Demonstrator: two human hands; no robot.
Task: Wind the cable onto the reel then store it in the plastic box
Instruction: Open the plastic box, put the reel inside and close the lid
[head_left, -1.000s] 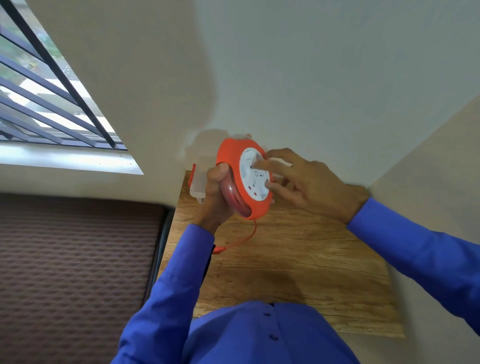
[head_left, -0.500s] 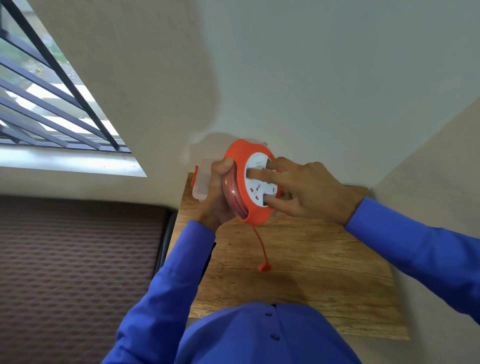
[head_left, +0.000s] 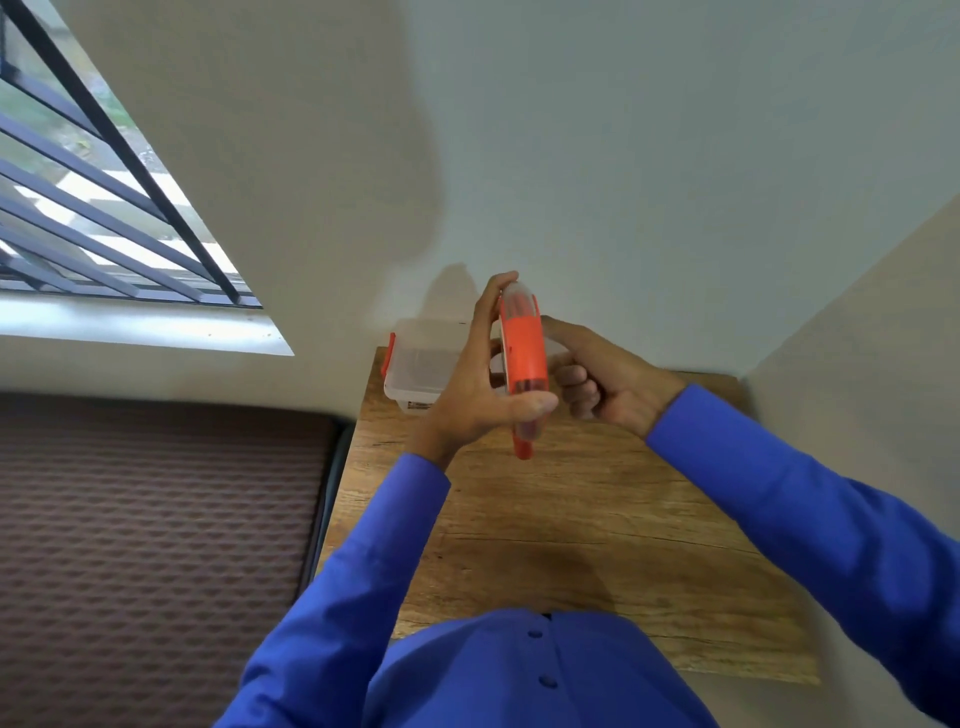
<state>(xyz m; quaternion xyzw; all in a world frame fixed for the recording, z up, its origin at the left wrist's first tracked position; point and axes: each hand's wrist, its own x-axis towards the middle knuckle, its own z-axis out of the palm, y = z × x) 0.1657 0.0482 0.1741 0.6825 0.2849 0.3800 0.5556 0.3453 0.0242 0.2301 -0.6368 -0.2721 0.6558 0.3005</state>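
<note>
The reel (head_left: 524, 358) is now turned on its edge, and the loose cable that hung down is gone. The left hand (head_left: 478, 384) grips it; the right hand (head_left: 608, 384) curls against its side. Winding looks done. The plastic box (head_left: 421, 364) waits just behind.

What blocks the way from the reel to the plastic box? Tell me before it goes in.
Nothing visible does. The round orange cable reel, held edge-on in the grip of the left hand and right hand, hangs right in front of the clear plastic box with orange clips. I cannot tell whether a lid covers the box.
</note>
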